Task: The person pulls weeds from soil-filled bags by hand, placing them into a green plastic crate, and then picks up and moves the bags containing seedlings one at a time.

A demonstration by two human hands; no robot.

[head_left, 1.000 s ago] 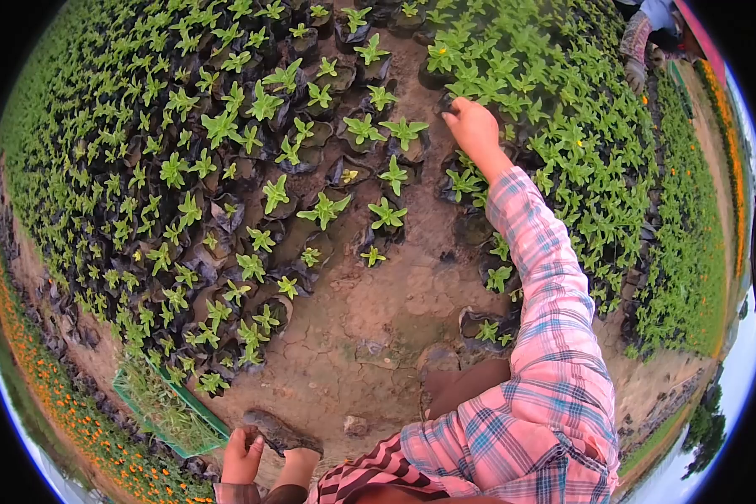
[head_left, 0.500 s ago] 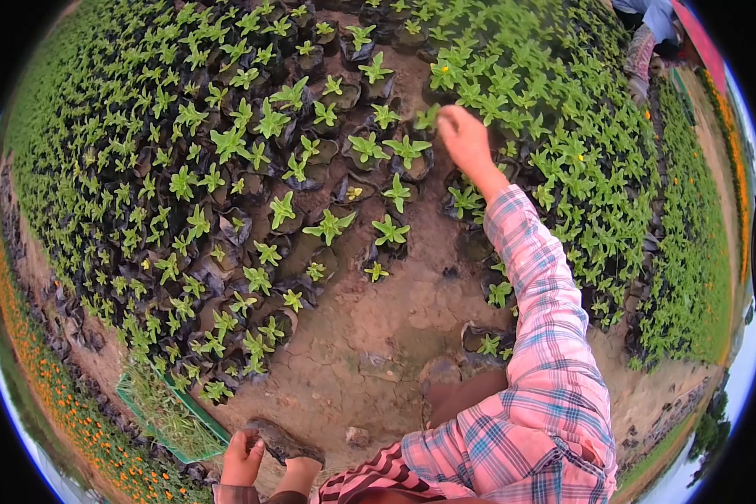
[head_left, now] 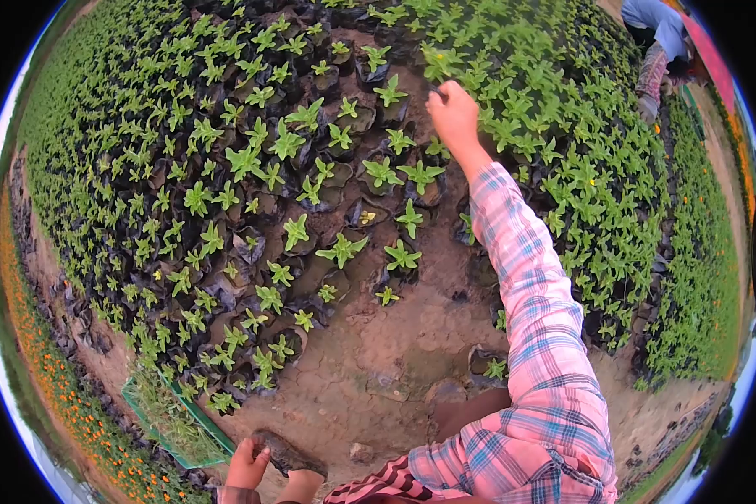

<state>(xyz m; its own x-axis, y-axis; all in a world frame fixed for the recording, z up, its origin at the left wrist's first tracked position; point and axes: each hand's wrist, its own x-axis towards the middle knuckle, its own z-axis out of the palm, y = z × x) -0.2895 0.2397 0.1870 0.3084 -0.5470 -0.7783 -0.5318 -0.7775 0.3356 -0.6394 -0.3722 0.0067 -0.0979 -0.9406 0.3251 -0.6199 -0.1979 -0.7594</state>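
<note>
My right hand reaches out over the gap between the seedling rows, its thumb and fingers pinched together at the edge of a black bag. Leafy green seedlings in black bags stand just beyond and to its right. Down at the lower left, my left hand is held near my bare foot, beside a dark shoe. Its fingers are curled, and whatever they may hold is too small to make out.
Bagged seedlings cover the left side. A green-edged crate with cut plants lies at the lower left. Another person bends at the upper right. Bare cracked soil lies between the plants and my feet.
My right hand has moved up and slightly left, away from the nearer seedlings. The whole view has shifted a little, and more of the other person shows. My left hand stays beside the shoe.
</note>
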